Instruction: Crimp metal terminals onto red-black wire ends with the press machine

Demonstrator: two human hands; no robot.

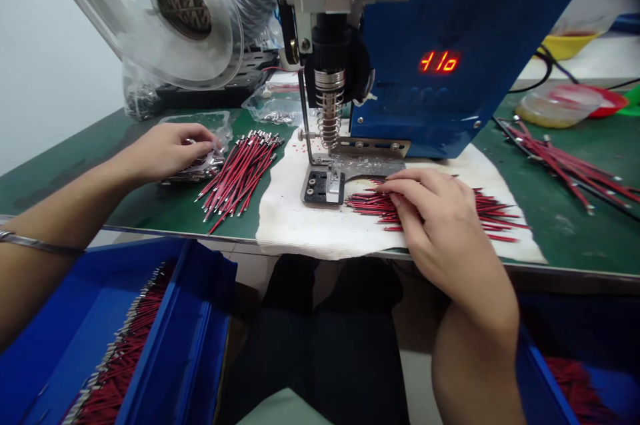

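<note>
My right hand (pixel 434 212) lies on a pile of short red wires (pixel 370 202) spread over a white cloth (pixel 300 225), its fingertips pinched together on wires at the pile's left end. My left hand (pixel 167 148) rests further left on a clear plastic bag (pixel 213 138), fingers curled onto it. A fan of red wires with metal tips (pixel 240 172) lies between my hands on the green table. The blue press machine (pixel 450 32) stands behind, its spring-loaded head (pixel 329 102) above a small metal die (pixel 325 185).
A clear reel (pixel 165 12) sits at the back left. Blue bins (pixel 165 345) with finished red wires stand below the table edge on the left, another bin (pixel 575 385) on the right. More red wires (pixel 570 165) and plastic bowls (pixel 565 105) lie at the right.
</note>
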